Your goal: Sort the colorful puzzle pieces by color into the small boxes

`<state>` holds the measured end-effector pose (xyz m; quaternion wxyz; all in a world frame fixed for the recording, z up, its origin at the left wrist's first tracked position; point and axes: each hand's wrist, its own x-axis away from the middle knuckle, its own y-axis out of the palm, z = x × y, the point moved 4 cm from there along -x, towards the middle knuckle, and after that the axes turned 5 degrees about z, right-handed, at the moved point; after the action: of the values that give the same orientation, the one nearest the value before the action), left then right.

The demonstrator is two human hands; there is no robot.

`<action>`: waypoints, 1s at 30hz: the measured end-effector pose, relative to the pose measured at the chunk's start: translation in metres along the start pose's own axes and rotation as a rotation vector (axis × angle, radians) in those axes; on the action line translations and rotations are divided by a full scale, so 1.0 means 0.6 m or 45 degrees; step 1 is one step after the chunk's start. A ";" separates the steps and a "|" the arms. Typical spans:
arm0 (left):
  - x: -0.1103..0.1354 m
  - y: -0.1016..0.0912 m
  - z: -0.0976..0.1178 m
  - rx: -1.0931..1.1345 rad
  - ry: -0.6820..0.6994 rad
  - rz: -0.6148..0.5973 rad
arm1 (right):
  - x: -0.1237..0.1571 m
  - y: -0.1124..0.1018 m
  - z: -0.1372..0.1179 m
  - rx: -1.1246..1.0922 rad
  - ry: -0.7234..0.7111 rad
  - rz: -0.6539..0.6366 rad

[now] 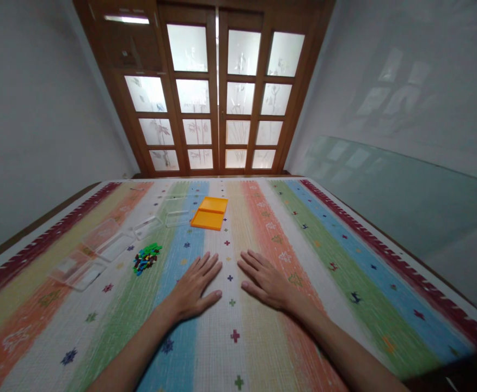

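My left hand [195, 287] lies flat, palm down, on the striped tablecloth [218, 354], fingers stretched out and thumb apart. Opposite it, my right hand [265, 279] rests in the same way, its fingers pointing up and to the left. Neither hand holds anything. Beyond my left hand, to its left, is a small heap of green, blue, brown and yellow pieces [146, 259], too small to make out singly. Farther out, an open orange case [208, 219] lies unfolded, with no contents visible in it.
Several clear plastic boxes with opened lids stand on the left, among them a near box [86, 275], a middle box [116, 246] and a far box [177, 219]. White walls flank the table, and wooden doors [219, 130] with frosted panes stand behind it.
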<state>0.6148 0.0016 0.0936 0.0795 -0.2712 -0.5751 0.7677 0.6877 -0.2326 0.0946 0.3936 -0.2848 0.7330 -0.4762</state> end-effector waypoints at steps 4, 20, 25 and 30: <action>0.001 0.007 -0.005 -0.014 -0.016 -0.080 | 0.003 0.003 0.004 0.000 0.015 -0.035; 0.001 0.003 -0.005 -0.025 -0.002 -0.045 | 0.006 0.010 0.008 -0.025 0.013 -0.018; 0.001 0.004 -0.005 -0.014 -0.009 -0.069 | 0.005 0.007 0.005 -0.035 0.020 -0.032; 0.001 0.007 -0.007 -0.016 -0.022 -0.103 | 0.005 0.006 0.004 -0.017 0.016 -0.041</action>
<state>0.6171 0.0039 0.0886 0.1037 -0.2416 -0.5912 0.7625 0.6880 -0.2345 0.0898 0.3793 -0.2960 0.7339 -0.4794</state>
